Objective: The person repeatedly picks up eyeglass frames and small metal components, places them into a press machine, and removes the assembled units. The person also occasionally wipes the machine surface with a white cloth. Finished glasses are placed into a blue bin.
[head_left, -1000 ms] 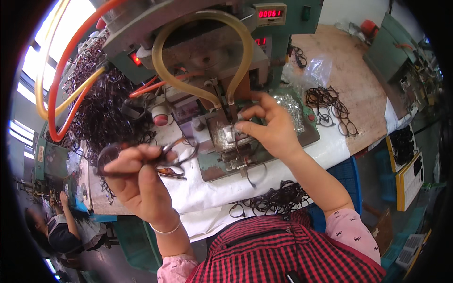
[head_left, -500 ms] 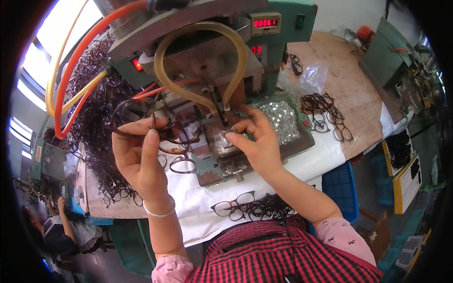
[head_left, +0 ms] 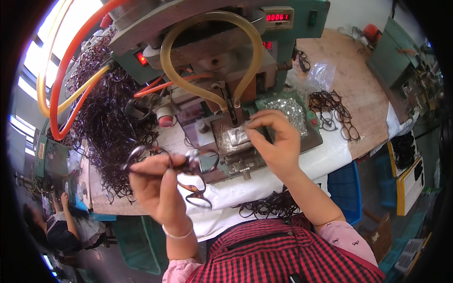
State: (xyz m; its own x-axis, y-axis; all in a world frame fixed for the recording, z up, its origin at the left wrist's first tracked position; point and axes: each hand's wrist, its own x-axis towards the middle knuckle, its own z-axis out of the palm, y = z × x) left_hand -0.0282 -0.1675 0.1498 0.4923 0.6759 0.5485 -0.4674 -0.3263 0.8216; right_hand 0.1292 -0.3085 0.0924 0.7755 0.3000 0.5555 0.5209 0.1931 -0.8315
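Note:
My left hand (head_left: 160, 191) grips dark eyeglass frames (head_left: 202, 191), blurred by motion, above the front left of a bench press (head_left: 207, 49); how many is hard to tell. At the press, my right hand (head_left: 281, 141) has thumb and fingertips pinched together beside a shiny metal fixture (head_left: 238, 137), just under the tool head. Whatever is between those fingertips is too small to make out. Right behind this hand, a green tray (head_left: 312, 137) holds many small shiny pieces.
A big heap of dark eyeglass frames (head_left: 106, 118) stands left of the press. Further frames (head_left: 335, 108) lie at the right, others (head_left: 271, 205) near my apron. Orange and yellow hoses (head_left: 63, 80) curve at upper left. A blue crate (head_left: 343, 188) stands below the table's right edge.
My left hand has drawn back from the press toward me with the eyeglass frames. The right hand stays by the fixture, its fingers now closer together. The whole view has shifted slightly.

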